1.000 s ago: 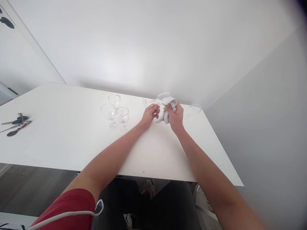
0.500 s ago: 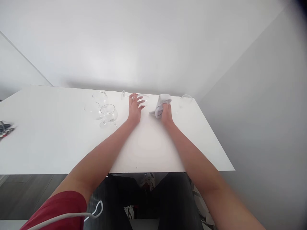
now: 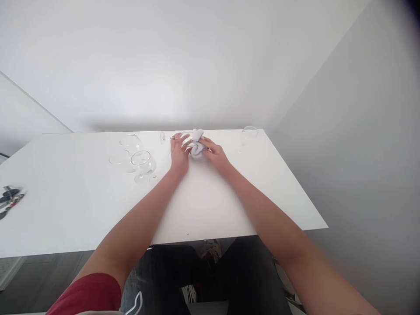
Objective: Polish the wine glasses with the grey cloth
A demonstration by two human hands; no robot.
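Centrally, one stemmed wine glass (image 3: 188,139), sideways over white table (image 3: 206,197), gripped in left hand (image 3: 180,151) where bowl meets stem; pale cloth (image 3: 197,148) bunched in right hand (image 3: 215,154) against glass mouth, depth inside unclear; three wine glasses (image 3: 144,164) clustered upright leftward; fifth glass (image 3: 249,135) upright rightward

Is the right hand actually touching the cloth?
Touching. The head view shows the right hand with its fingers on the cloth, no gap between.
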